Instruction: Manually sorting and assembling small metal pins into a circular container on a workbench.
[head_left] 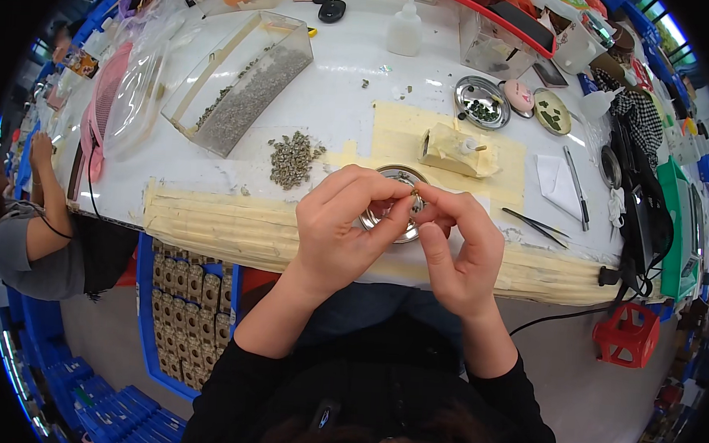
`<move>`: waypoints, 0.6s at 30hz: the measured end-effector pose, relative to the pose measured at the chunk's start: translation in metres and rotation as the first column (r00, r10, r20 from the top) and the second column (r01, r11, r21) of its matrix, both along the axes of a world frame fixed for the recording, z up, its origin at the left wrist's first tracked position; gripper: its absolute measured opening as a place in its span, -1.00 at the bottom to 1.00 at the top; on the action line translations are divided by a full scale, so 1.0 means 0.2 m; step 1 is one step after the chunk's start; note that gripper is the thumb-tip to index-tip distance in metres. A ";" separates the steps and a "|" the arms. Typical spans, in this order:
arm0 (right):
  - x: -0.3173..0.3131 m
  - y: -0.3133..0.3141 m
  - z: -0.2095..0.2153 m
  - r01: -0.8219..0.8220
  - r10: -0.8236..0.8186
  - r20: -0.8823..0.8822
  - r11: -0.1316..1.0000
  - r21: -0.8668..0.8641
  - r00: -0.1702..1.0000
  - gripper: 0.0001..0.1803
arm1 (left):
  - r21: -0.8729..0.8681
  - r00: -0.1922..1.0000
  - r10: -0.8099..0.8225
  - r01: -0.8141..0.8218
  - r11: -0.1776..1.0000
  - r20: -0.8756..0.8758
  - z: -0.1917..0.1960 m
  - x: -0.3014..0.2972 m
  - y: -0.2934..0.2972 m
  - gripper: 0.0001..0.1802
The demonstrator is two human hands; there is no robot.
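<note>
My left hand [340, 225] pinches a small gold and grey piece [416, 199] between thumb and forefinger; its exact kind is too small to tell. From the other side, my right hand [466, 255] holds the same piece at its curled fingertips, with the thumb standing apart. Both hands are over a round metal dish [405, 174], which they partly hide. To the left of them lies a heap of small greyish-green pieces [292, 160]. Beyond the dish sits a tape-wrapped block [453, 150] with a small peg on top. Black tweezers [535, 227] rest right of my right hand.
A clear bin [242, 79] of small pieces stands at the back left, a squeeze bottle [405, 28] behind. Dishes of dark bits [482, 102] and green bits [552, 111] sit at right, near a pen [576, 187]. Below are a blue crate [151, 347] and red stool [626, 335].
</note>
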State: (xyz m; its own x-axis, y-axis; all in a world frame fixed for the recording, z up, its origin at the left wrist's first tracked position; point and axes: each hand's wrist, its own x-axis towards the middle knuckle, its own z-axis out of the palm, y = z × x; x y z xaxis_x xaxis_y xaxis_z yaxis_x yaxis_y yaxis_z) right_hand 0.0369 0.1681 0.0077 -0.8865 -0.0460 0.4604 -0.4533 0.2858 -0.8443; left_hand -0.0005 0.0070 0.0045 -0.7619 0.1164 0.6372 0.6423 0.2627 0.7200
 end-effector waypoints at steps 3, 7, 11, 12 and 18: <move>-0.01 -0.03 -0.02 0.067 -0.042 -0.211 0.991 0.113 0.977 -0.61 | 0.027 0.999 -0.006 0.005 1.000 0.037 0.00 0.00 0.00 -0.84; -0.01 -0.03 -0.01 0.095 -0.033 -0.278 0.972 0.213 0.960 -0.62 | 0.009 0.999 0.004 -0.005 1.000 0.037 -0.01 0.00 0.00 -0.84; -0.01 -0.04 -0.03 0.190 -0.127 -0.277 0.958 0.216 0.953 -0.64 | 0.031 0.999 0.001 -0.002 1.000 0.037 0.00 0.00 0.00 -0.84; -0.01 -0.04 -0.03 0.222 -0.156 -0.284 0.950 0.219 0.946 -0.64 | 0.043 0.999 -0.002 0.001 0.999 0.036 0.00 0.00 0.00 -0.84; -0.01 -0.03 -0.01 0.098 -0.088 -0.082 0.985 0.139 0.993 -0.64 | 0.054 0.999 -0.041 0.041 0.998 -0.008 0.00 0.00 -0.01 -0.84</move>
State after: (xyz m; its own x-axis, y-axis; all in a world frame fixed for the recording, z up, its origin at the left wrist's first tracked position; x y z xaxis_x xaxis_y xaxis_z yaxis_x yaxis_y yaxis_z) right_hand 0.0352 0.1617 0.0063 -0.8528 -0.0349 0.5210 -0.4802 0.4445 -0.7562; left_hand -0.0009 0.0047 0.0050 -0.7528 0.1123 0.6486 0.6567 0.1965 0.7281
